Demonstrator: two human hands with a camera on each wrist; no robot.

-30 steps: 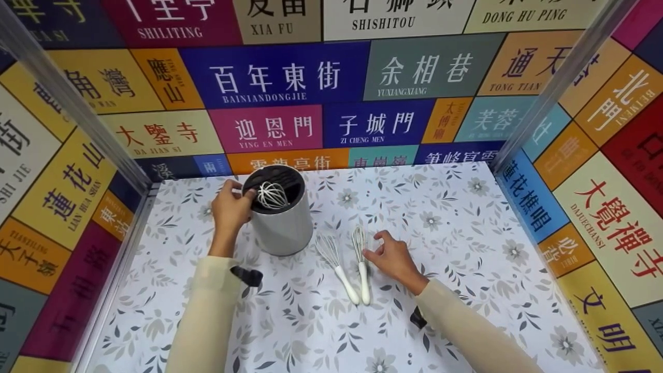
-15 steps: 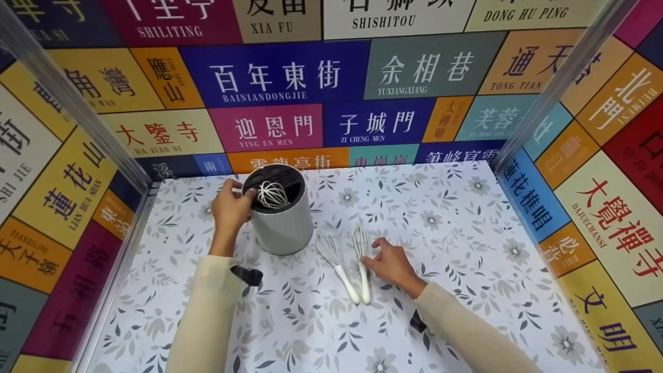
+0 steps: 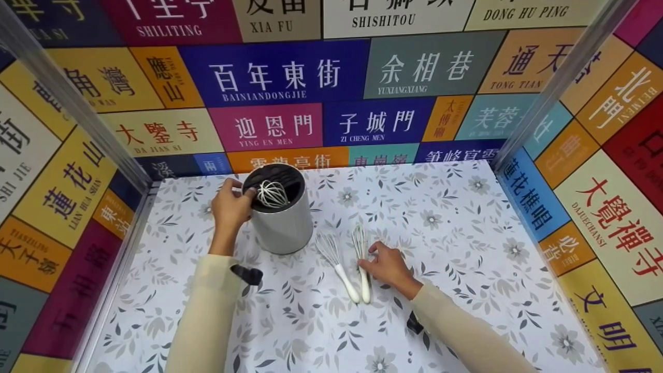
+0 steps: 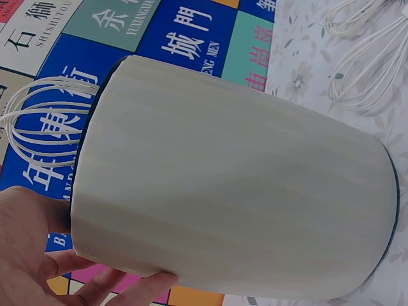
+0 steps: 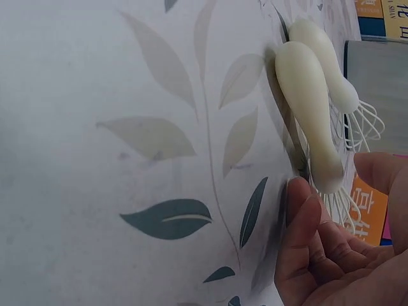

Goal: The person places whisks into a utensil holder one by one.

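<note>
A light grey cylindrical utensil holder [image 3: 282, 233] with a black insert stands upright at the back left. Inside it is a whisk [image 3: 272, 194], its wire loops poking above the rim. My left hand [image 3: 230, 207] grips the holder's left side, thumb at the rim and fingers along the wall [image 4: 191, 172]. Two more white-handled whisks lie side by side on the cloth: the left whisk [image 3: 347, 286] and the right whisk [image 3: 364, 288]. My right hand [image 3: 389, 267] is beside the right whisk's neck. In the right wrist view, its thumb [image 5: 382, 171] and fingers [image 5: 299, 210] lie on either side, with a gap at the thumb.
A white cloth with grey flowers and leaves [image 3: 445, 290] covers the table. Panels of coloured printed signs [image 3: 274, 75] rise at the back and both sides. Clear posts [image 3: 549, 88] stand at the back corners.
My right hand has moved slightly down along the right whisk, from its wires toward the neck. The left hand, holder and whisks stay where they were.
</note>
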